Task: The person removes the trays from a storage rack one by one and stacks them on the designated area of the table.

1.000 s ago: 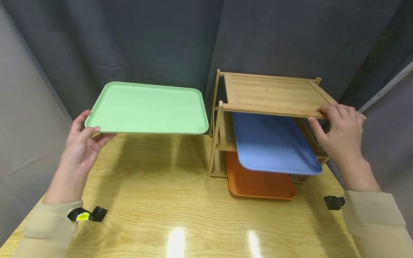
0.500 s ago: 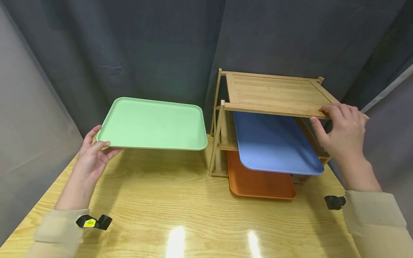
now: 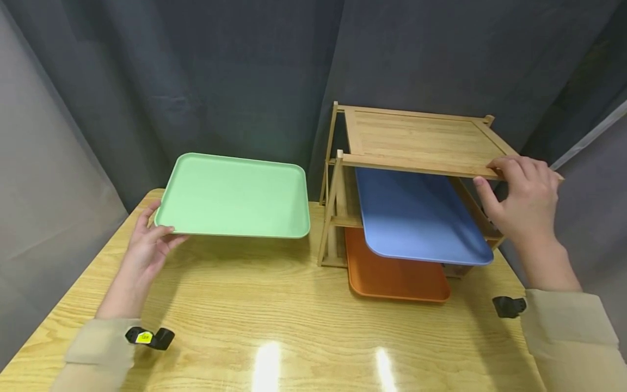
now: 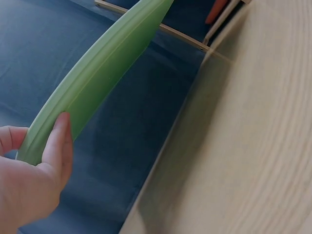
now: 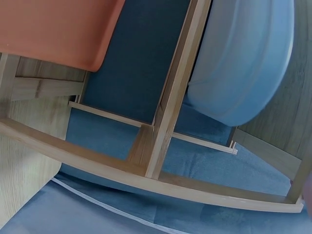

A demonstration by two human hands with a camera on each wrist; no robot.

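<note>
Holding one green tray (image 3: 235,196) by its near-left corner, the left hand (image 3: 149,245) has its thumb on the rim and fingers curled beneath; the left wrist view confirms the thumb pressed against the tray's edge (image 4: 92,78). The tray is in the air, roughly level, above the left half of the table (image 3: 274,316) and just left of the rack (image 3: 416,147), not touching it.

The right hand (image 3: 524,201) grips the front right corner of the rack's top shelf, fingers curled over the edge and thumb below.

Count of trays: three. One green, held. One blue tray (image 3: 416,215) on the middle shelf, jutting forward past the frame. One orange tray (image 3: 392,272) at the lowest level, also jutting forward toward the table's front. The right wrist view shows the blue (image 5: 243,58) and orange (image 5: 58,29) trays from below, among the rack's struts.

Count of racks: one, wooden, three tiers; the top shelf carries nothing.

Two beige sleeves, each with one small black wrist mount (image 3: 149,337). Dark curtain (image 3: 220,71) behind the table.
</note>
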